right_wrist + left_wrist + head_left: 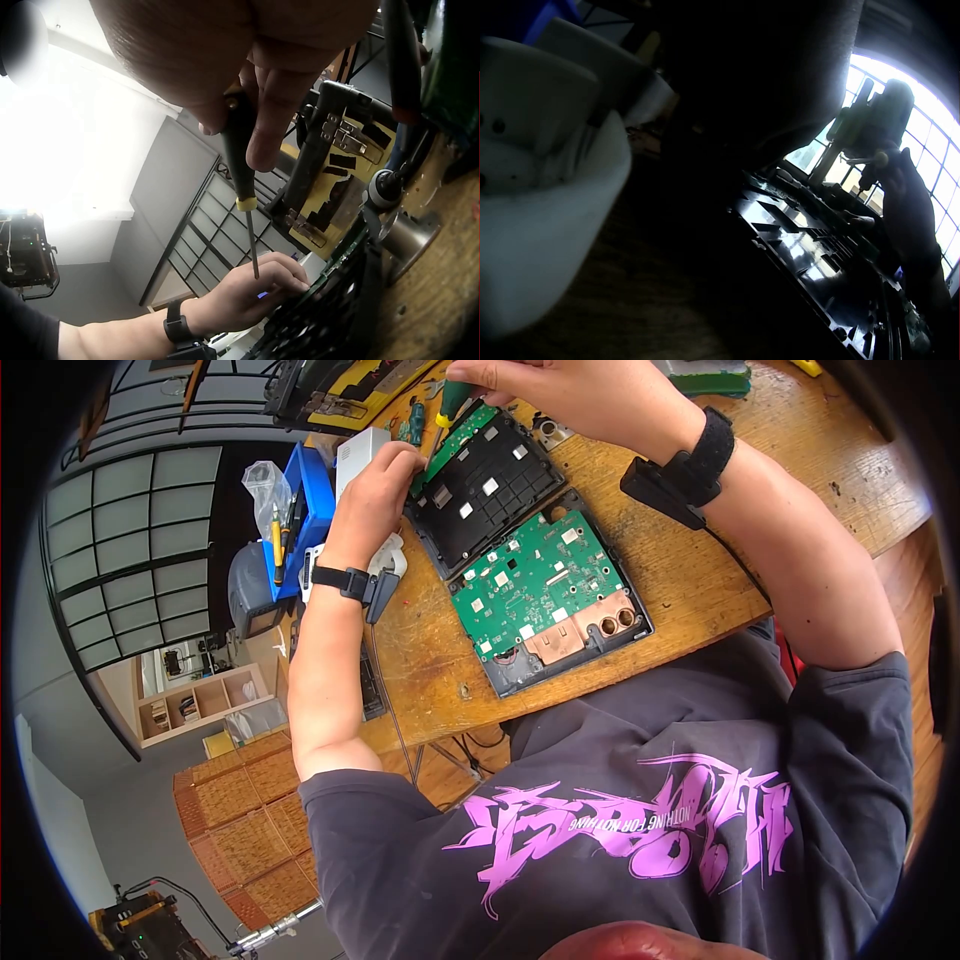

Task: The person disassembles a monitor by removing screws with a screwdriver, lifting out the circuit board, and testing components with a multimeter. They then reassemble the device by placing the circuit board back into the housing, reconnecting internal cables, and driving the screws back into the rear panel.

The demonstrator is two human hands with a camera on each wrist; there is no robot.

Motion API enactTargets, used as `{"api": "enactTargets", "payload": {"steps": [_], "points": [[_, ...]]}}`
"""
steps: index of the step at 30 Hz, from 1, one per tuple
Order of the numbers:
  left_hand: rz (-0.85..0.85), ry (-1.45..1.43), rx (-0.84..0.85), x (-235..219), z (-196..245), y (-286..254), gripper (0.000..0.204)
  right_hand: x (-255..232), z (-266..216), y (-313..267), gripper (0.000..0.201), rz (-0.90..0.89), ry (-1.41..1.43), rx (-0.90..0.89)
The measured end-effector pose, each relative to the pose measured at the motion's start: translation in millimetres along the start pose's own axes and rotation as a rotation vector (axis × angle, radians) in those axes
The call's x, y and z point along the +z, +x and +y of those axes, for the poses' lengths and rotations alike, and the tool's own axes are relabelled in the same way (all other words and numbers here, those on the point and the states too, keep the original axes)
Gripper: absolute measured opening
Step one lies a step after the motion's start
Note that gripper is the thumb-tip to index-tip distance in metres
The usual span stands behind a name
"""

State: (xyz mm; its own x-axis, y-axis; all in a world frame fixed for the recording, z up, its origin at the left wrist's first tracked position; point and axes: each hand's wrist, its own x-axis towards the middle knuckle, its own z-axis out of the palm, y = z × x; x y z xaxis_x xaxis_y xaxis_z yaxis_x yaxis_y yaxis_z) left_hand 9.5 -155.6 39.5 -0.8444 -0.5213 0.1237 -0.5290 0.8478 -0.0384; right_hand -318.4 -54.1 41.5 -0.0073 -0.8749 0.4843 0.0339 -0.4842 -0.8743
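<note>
My right hand (590, 398) grips the green-and-yellow handle of a screwdriver (453, 402), and its thin shaft points down toward the far end of the work. In the right wrist view the screwdriver (240, 157) hangs from curled fingers, its tip overlapping my other hand. With curled fingers, my left hand (378, 498) holds the near end of a narrow green circuit board (470, 430) along a black plastic casing (520, 485). Closer to my body lies a second black housing with a large green circuit board (540, 585) and a copper plate (560, 642).
A blue bin (318, 495) with pens and a plastic bag stands left, near a white box (360, 452). A yellow-and-black tool case (350, 398) is at the back. A small metal cylinder (405, 238) sits on the wooden bench (700, 575) beside the casing.
</note>
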Motion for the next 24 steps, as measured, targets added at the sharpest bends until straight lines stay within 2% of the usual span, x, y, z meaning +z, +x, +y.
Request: {"api": "enactTargets", "payload": {"steps": [5,7,10,12,15,19,21,22,24], "points": [[0.015,-0.035,-0.026,0.4,2.2,-1.0,0.017,-0.4,2.9,-0.1,0.027,0.001,-0.015,-0.055],[0.019,-0.054,-0.057,0.3,4.3,-1.7,0.017,0.2,-2.4,1.7,0.026,-0.036,0.085,0.056],[0.031,-0.042,-0.086,1.3,6.8,-6.1,0.028,1.8,0.6,2.2,0.025,-0.022,0.112,0.045],[0.001,-0.171,-0.271,1.5,10.0,-8.5,0.041,2.3,8.5,2.4,0.024,-0.018,0.120,0.001],[0.044,-0.136,-0.327,-5.0,22.1,-18.9,0.050,4.4,15.0,3.9,0.023,-0.021,0.167,-0.027],[0.133,-0.130,-0.415,-7.8,38.8,-34.1,0.046,2.7,6.4,1.8,0.020,-0.042,0.124,0.008],[0.195,-0.130,-0.441,-5.0,49.9,-38.9,0.044,6.5,7.6,2.3,0.019,-0.023,0.207,0.157],[0.247,-0.125,-0.454,-2.6,54.0,-37.8,0.043,10.1,12.9,1.4,0.022,0.030,0.230,0.115],[0.328,-0.163,-0.484,4.5,62.2,-36.4,0.041,5.4,26.9,3.0,0.028,-0.027,0.146,0.051]]}}
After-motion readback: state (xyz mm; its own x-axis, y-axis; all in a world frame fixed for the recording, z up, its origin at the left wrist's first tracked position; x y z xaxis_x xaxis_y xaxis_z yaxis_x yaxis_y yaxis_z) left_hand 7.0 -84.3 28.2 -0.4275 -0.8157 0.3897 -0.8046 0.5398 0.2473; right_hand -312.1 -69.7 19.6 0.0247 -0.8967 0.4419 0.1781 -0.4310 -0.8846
